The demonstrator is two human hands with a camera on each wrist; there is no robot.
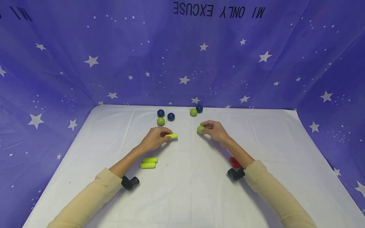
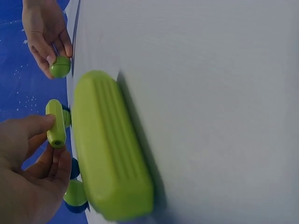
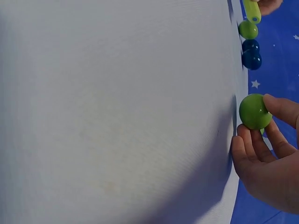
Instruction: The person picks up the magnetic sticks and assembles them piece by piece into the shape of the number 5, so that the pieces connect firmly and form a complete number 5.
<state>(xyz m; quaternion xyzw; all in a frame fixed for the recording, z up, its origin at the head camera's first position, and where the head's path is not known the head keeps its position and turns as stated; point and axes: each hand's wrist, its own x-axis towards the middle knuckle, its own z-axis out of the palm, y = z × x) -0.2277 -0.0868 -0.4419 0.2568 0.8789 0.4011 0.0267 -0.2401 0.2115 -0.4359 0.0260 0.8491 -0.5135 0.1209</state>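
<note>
My left hand [image 1: 155, 139] pinches a stubby yellow highlighter [image 1: 172, 136] between thumb and fingers, over the middle of the table. In the left wrist view this ribbed highlighter [image 2: 55, 122] has a small dark hole in its end. To the right, my right hand [image 1: 215, 130] holds a green ball [image 1: 200, 129] by thumb and fingertips. The right wrist view shows that glossy ball [image 3: 253, 111] close beside the cloth. Two more yellow highlighters [image 1: 148, 165] lie side by side below the left hand; one ribbed highlighter [image 2: 112, 149] looms large in the left wrist view.
At the back left, two dark blue balls [image 1: 171, 117] sit with a green ball [image 1: 161, 121]. Another green ball [image 1: 193, 112] touches a blue ball [image 1: 199, 109] farther right. Red objects [image 1: 235, 162] lie partly hidden by the right forearm. A purple starry curtain [image 1: 182, 63] surrounds the white-clothed table [image 1: 182, 196].
</note>
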